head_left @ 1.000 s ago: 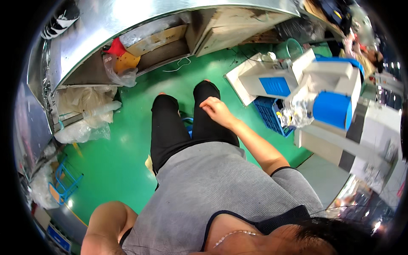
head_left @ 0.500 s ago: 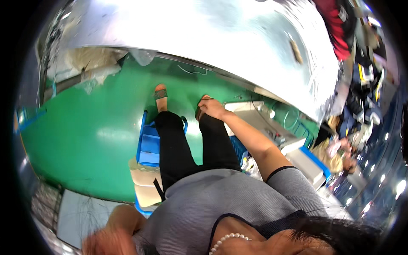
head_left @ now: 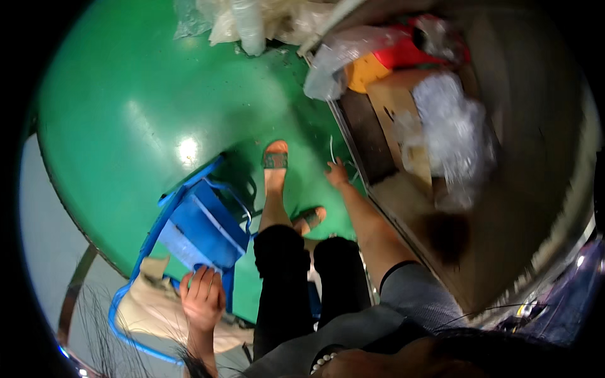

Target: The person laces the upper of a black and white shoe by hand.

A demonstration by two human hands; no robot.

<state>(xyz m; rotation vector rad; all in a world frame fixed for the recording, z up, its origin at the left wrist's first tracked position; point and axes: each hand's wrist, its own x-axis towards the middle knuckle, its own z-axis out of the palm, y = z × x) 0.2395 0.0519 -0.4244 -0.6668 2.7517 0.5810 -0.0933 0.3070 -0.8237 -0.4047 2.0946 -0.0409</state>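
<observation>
My left hand point(head_left: 203, 297) is at the lower left, its fingers curled over the edge of a blue metal-framed chair point(head_left: 205, 222). Beige padding point(head_left: 165, 309) lies on that chair, beside and below the hand. My right hand point(head_left: 337, 174) reaches forward, arm stretched out, with the index finger extended and nothing visible in it. It hovers close to the dark edge of a brown lower shelf point(head_left: 403, 220). A thin white cord point(head_left: 332, 150) shows just beyond its fingertips, and whether they touch cannot be made out.
On the shelf are a cardboard box point(head_left: 386, 104), clear plastic bags point(head_left: 457, 135), an orange item point(head_left: 367, 72) and a red one point(head_left: 409, 50). More plastic bags point(head_left: 249, 25) lie at the far end of the green floor point(head_left: 126, 101). My sandalled feet point(head_left: 275, 157) are between chair and shelf.
My view has swung toward the shelf's underside and the chair. The left hand has come from the lower edge onto the chair. My right hand has left my knee and reaches out beside the shelf.
</observation>
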